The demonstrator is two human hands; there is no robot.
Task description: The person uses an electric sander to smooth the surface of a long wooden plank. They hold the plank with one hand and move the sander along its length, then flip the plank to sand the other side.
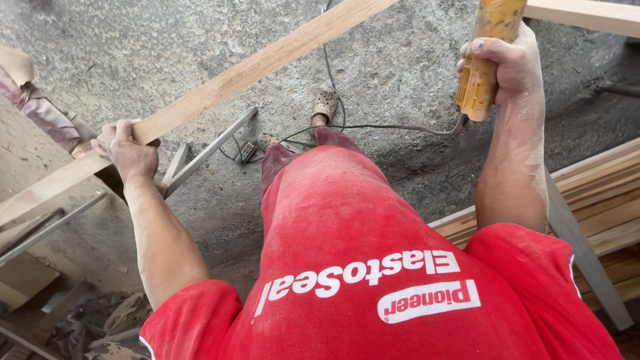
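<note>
Nearest the camera, both dusty forearms reached forward. Left hand [127,150] was clenched around a long wooden plank [227,83], whose long axis ran diagonally from lower left up toward the upper right across the concrete floor [400,60]. Farther right, right hand [503,67] gripped a yellow power tool [487,60] upright, well apart from the plank.

A rough grey concrete floor [167,47] fills the upper view. A dark power cable [373,126] trails across it near two perforated beige clogs [325,103]. Stacked timber boards [603,200] lie at the right edge, with a grey slat [583,253] leaning across them. A red shirt [373,287] with white lettering occupies the foreground. Wood offcuts and debris [80,320] sit at lower left.
</note>
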